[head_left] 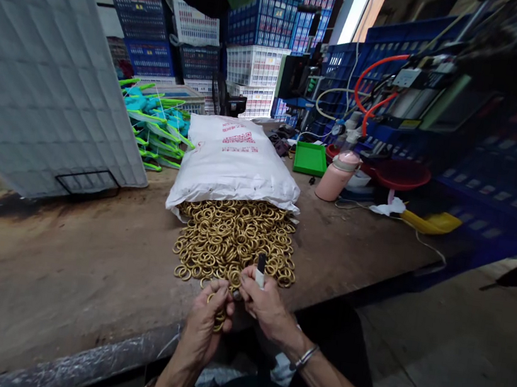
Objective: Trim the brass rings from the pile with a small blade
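A heap of gold-coloured rings (pixel 234 235) spills onto the table from the mouth of a white sack (pixel 238 165) with red print. At the near edge of the heap, my left hand (pixel 207 320) is closed around several of these rings, some showing between thumb and fingers. Close beside it, my right hand (pixel 266 302) grips a small tool (pixel 261 271) with a white-wrapped handle and a dark upper end. Its working end is hidden by my fingers, and I cannot tell the tool's kind. A ring shows near the right fingertips.
The brown table (pixel 86 272) has a plastic-wrapped front edge. Left stand a grey panel (pixel 65 66) and green-and-blue hangers (pixel 156 123). A green tray (pixel 310 159), a pink bottle (pixel 338 175) and a red dish (pixel 401 174) are on the right. Stacked crates (pixel 256 66) fill the back.
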`<state>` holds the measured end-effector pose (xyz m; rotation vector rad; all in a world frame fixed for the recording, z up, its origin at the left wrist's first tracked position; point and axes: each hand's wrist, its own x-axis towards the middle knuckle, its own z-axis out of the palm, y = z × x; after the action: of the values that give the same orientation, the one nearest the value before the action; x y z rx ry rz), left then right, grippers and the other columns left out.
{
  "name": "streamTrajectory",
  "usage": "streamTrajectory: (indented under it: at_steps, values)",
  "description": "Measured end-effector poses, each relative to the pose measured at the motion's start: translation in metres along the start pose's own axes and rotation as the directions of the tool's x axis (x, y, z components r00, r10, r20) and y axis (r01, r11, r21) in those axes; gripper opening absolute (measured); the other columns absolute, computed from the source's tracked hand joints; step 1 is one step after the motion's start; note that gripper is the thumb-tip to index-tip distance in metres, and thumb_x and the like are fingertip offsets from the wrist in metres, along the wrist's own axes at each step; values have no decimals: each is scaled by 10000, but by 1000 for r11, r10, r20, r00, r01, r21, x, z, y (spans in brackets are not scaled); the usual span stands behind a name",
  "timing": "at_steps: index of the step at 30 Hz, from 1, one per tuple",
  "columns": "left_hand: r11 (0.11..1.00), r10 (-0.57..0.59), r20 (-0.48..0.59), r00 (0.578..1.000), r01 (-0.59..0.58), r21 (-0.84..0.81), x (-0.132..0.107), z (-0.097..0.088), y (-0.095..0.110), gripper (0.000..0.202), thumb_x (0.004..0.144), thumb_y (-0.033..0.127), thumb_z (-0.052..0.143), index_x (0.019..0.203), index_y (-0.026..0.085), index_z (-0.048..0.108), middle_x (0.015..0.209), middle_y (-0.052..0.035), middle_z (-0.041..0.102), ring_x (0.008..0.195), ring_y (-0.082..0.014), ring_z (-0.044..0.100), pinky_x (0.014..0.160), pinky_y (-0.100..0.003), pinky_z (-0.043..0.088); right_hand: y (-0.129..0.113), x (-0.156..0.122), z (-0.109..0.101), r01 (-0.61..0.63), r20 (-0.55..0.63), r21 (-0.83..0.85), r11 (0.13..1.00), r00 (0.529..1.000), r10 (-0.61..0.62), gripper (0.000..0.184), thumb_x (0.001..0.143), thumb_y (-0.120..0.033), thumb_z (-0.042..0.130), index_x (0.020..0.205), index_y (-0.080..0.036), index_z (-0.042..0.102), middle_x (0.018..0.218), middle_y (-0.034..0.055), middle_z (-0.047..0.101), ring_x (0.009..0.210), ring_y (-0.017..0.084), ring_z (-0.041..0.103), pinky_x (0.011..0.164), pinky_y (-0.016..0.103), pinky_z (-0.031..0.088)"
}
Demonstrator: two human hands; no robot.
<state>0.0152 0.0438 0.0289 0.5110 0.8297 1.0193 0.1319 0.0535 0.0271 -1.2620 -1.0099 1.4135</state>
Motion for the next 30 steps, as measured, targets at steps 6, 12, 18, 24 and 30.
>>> streamTrajectory:
  at_steps: [6,12,18,24,30]
  values:
    - [985,89,-61,994,-79,151,3,0,-7,295,671,399,639,767,155,505,489,64,472,364,-34,336,337,-132,234,-2,-2,4,46,8,-160,986,999,-45,201,780,-349,438,665,-184,440,487,-75,376,423,58,330,437,183,292]
    - [774,328,-7,945,-264,576,4,-6,3,181,698,323,590,638,155,559,527,38,496,474,-80,436,471,-177,362,-20,-5,-2,297,108,-543,785,952,-285,139,809,-307,434,807,-191,511,675,-26,509,612,92,449,570,198,329]
    - [668,392,132,910,-381,640,1,-5,11,136,727,267,558,658,155,591,633,11,563,623,-113,509,606,-200,400,-17,-1,1,273,119,-699,661,956,-269,232,789,-309,453,598,-183,415,549,-63,373,520,71,338,500,196,242]
    - [902,43,-2,999,-38,430,-5,-5,8,270,726,443,543,759,177,512,500,76,440,349,-47,338,329,-155,248,-12,3,2,142,60,-519,843,990,-130,268,799,-352,409,592,-182,397,546,-65,372,514,68,346,479,181,277]
    - [945,35,59,998,-52,322,-5,-7,4,285,720,442,565,717,170,477,531,67,454,366,-38,361,322,-144,264,-11,0,3,129,85,-427,895,991,-102,266,813,-357,384,626,-177,440,550,-50,449,526,78,408,499,185,322]
